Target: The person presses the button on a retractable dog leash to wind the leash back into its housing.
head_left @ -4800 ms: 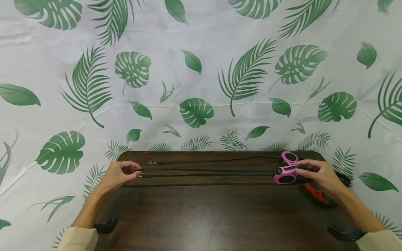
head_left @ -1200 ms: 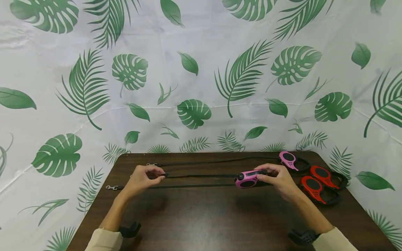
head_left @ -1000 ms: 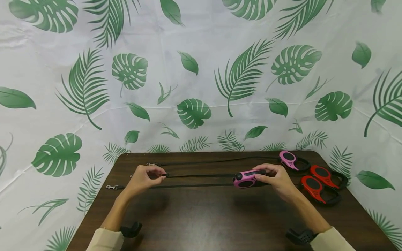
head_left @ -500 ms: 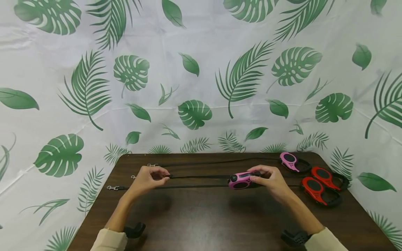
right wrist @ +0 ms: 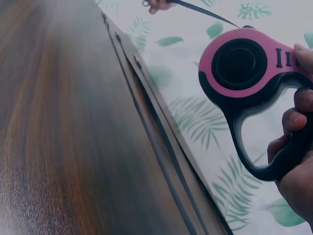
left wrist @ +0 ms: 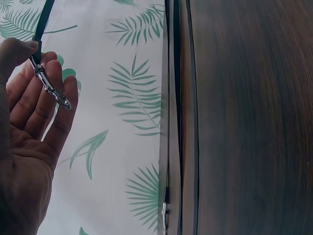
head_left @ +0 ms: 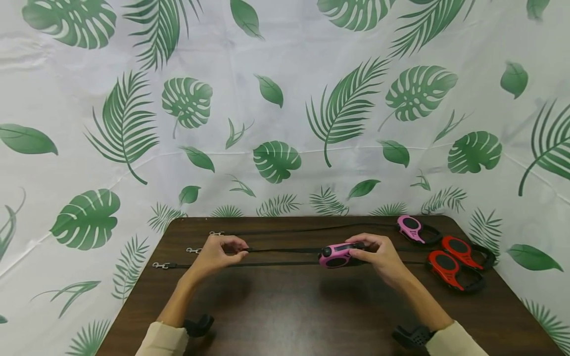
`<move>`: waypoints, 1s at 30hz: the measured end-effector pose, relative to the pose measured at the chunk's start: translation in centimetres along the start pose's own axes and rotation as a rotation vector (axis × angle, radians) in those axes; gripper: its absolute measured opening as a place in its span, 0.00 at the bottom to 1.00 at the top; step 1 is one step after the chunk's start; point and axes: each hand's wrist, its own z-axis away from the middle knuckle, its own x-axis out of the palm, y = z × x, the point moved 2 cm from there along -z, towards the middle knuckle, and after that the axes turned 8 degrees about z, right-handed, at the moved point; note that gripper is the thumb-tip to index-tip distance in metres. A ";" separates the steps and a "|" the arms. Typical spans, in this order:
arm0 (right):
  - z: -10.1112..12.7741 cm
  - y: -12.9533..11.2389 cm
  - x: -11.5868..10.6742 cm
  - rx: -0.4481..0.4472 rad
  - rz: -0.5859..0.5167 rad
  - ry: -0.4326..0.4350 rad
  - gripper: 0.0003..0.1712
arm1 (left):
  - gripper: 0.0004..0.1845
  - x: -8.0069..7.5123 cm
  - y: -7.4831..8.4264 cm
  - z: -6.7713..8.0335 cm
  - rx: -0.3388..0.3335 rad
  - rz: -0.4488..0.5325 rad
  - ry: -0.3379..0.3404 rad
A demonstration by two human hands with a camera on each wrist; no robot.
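Observation:
My right hand (head_left: 377,254) grips the handle of a pink and black retractable dog leash (head_left: 335,255), held above the table. In the right wrist view its round casing (right wrist: 239,63) and black loop handle show, with fingers curled through the loop. My left hand (head_left: 221,253) pinches the end of this leash's black strap between thumb and fingers. The metal snap hook (left wrist: 51,88) dangles over the fingers in the left wrist view. Between both hands the strap (head_left: 285,250) runs nearly straight.
Two red leashes (head_left: 444,267) and another pink leash (head_left: 410,227) lie at the table's right. Their straps stretch leftward to metal hooks (head_left: 161,265) near the left edge. A leaf-print cloth (head_left: 285,99) hangs behind the dark wooden table (head_left: 285,311).
Both hands have come closer together, shortening the strap between them. The right hand carried the pink leash left from the group on the right; the left hand moved rightward with the hook end.

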 end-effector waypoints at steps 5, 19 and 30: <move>-0.2 -0.1 0.3 -0.010 0.011 0.006 0.12 | 0.07 0.5 0.2 -0.3 0.012 0.017 0.001; -0.9 -0.3 1.6 -0.025 -0.020 -0.014 0.12 | 0.07 1.5 0.1 -0.8 0.029 0.041 -0.010; -1.1 -0.4 2.5 -0.010 -0.046 -0.028 0.12 | 0.06 2.7 0.3 -1.2 0.017 0.061 -0.030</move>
